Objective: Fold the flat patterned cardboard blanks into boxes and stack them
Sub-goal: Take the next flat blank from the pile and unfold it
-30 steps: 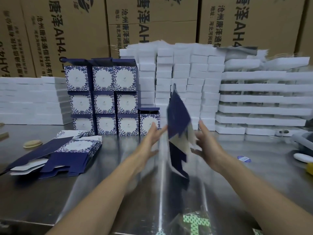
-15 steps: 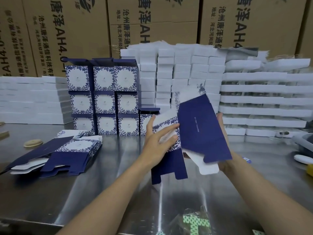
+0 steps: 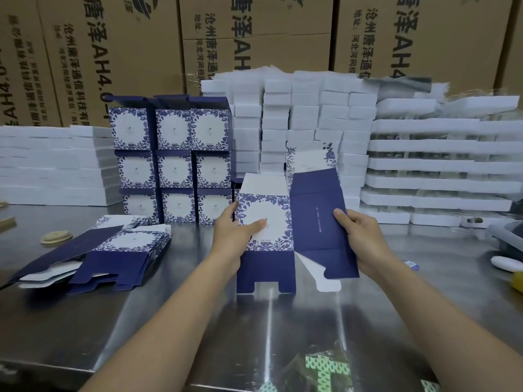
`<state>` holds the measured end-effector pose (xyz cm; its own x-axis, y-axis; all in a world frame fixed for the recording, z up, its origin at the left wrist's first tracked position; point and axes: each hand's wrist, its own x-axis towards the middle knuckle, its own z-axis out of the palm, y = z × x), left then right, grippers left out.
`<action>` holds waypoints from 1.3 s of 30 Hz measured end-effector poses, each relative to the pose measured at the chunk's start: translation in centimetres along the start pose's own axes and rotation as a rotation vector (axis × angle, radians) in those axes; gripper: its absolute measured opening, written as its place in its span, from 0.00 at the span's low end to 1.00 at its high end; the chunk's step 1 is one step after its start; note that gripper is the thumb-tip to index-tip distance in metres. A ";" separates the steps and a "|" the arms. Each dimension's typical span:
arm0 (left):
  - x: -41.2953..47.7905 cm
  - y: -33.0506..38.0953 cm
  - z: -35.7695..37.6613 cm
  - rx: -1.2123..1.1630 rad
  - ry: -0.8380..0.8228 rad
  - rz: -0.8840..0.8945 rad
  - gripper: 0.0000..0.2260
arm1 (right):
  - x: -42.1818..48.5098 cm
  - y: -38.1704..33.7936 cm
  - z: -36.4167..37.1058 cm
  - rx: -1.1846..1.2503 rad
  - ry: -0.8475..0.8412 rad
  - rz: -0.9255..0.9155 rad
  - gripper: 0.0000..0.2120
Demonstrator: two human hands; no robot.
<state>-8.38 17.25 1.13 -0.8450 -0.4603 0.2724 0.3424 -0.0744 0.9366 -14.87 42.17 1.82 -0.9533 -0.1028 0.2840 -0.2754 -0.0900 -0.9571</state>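
I hold one blue-and-white patterned cardboard blank [image 3: 285,222] upright above the steel table [image 3: 198,321], partly squared up into a box shape. My left hand [image 3: 236,230] grips its left edge, thumb lying across the white floral front panel. My right hand [image 3: 358,236] grips the plain navy side panel on the right. The bottom flaps hang loose and unfolded. A pile of flat blanks [image 3: 113,253] lies on the table to the left. Folded boxes [image 3: 172,162] stand stacked three high behind it, at the back centre-left.
White foam trays [image 3: 424,162] are piled high at the back centre and right, and more white foam trays [image 3: 51,168] at the left. Brown shipping cartons [image 3: 254,35] form the back wall. A round tan disc [image 3: 56,237] lies far left. Grey and white items [image 3: 506,250] sit at the right edge.
The blank has swung from edge-on to facing me and opened out into a box shape. Both hands shifted to grip its left and right panels, and it came lower and nearer.
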 end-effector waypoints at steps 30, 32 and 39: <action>-1.3 2.3 1.0 -0.397 -0.379 -0.328 0.21 | -1.6 -0.9 2.7 0.343 -0.307 0.210 0.19; 0.0 2.5 -0.6 -0.313 -0.257 -0.258 0.16 | -0.9 -0.9 1.4 0.113 -0.057 0.093 0.14; 0.3 2.1 -1.7 -0.139 -0.264 -0.373 0.22 | -0.4 0.6 0.4 -0.177 -0.232 0.111 0.45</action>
<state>-7.21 15.47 2.79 -0.9899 -0.1408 -0.0135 0.0322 -0.3176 0.9477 -14.63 41.73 1.15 -0.9305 -0.3279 0.1635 -0.2081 0.1059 -0.9723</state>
